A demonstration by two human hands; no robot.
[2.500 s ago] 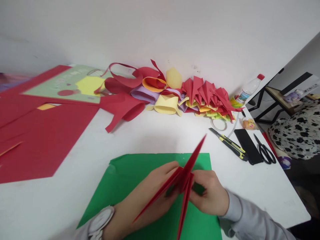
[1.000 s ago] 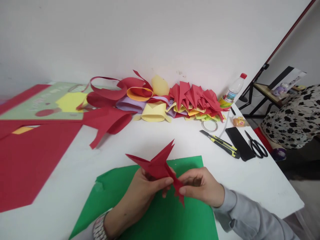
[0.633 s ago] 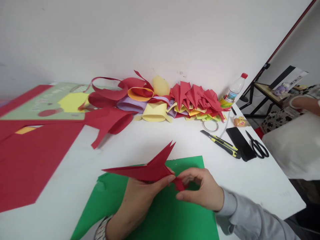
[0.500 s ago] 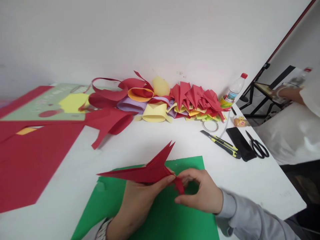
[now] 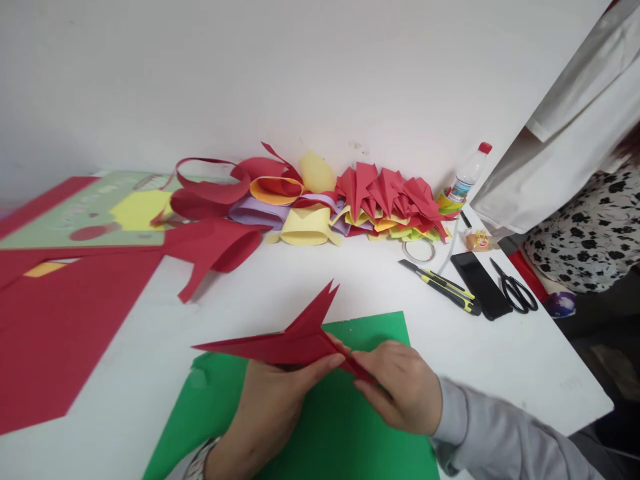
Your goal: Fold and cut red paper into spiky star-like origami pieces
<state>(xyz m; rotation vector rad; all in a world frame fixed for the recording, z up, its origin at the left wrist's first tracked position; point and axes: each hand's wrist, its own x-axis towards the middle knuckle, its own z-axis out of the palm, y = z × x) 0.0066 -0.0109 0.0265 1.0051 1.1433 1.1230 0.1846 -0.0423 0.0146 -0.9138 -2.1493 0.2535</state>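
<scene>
Holding a red folded paper [image 5: 293,350] just above a green sheet [image 5: 360,433], the left hand [image 5: 270,407] is gripping its body narrowly, thumb on top. The right hand [image 5: 403,383] is pinching the paper's short lower-right end, thumb and fingers nearly meeting. One long point is aiming left, and two shorter tips are pointing up and away.

At the far right, a bottle [image 5: 463,183] is showing a printed label, its print too small for reading. A snack packet [image 5: 479,241] is bearing red and yellow print, also unreadable. On the left, a pale green card [image 5: 113,193] is carrying white lettering, blurring beyond reading.

Counting singly, one bottle, one packet, one tape ring [image 5: 419,261], one yellow-and-black knife [image 5: 443,288], one flat black slab [image 5: 481,287] and one pair of scissors [image 5: 515,287] are lying or standing at the right. Along the wall [image 5: 250,80], red folded pieces [image 5: 385,193] and rolled paper pieces [image 5: 307,227] are overlapping too much for counting.

The table [image 5: 530,373] is running out at a slanting right edge near the scissors; beyond it, a person in white [image 5: 560,160] is showing in part. White tabletop is stretching between the green sheet and the paper row, and more is spreading right of the right hand. A large red sheet [image 5: 75,340] is covering the left side.
</scene>
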